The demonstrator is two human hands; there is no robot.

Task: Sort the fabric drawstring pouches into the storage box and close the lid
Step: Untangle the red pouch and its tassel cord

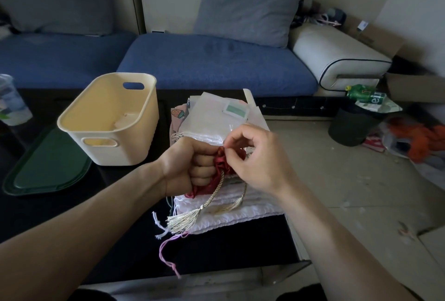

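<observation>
A red satin drawstring pouch [219,164] with gold tasselled cords [186,219] is bunched in my left hand [190,167], whose fingers are curled tight round it. My right hand [255,158] pinches the pouch's gathered top from the right. Both hands hover over a stack of white fabric pouches [231,214] on the dark table. More pouches [212,117], one with a strawberry print, lie behind. The cream storage box [106,141] stands open to the left, with a few pale items at its bottom. Its dark green lid [48,168] lies flat further left.
A dark table [115,240] holds everything; its right edge runs just past the pouch stack. A plastic cup [12,100] stands at the far left. Behind is a blue sofa [212,62]. On the floor at right stand a dark bin [354,124] and clutter.
</observation>
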